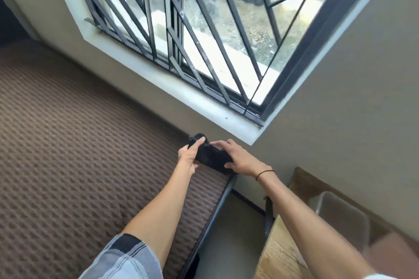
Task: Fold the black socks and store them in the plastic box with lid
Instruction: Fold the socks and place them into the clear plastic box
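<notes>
A bunched black sock [212, 158] is held between both hands above the far right corner of the brown mattress [74, 142]. My left hand [190, 156] pinches its upper left end with thumb and fingers. My right hand [241, 159] lies over its right part, fingers spread, thumb under the cloth. A clear plastic box [340, 217] stands open-topped on the wooden table [281, 253] at the lower right; its lid is not visible.
A barred window [204, 29] with a white sill fills the wall ahead. A narrow gap of floor [238, 233] separates the mattress edge from the table. A beige wall rises on the right.
</notes>
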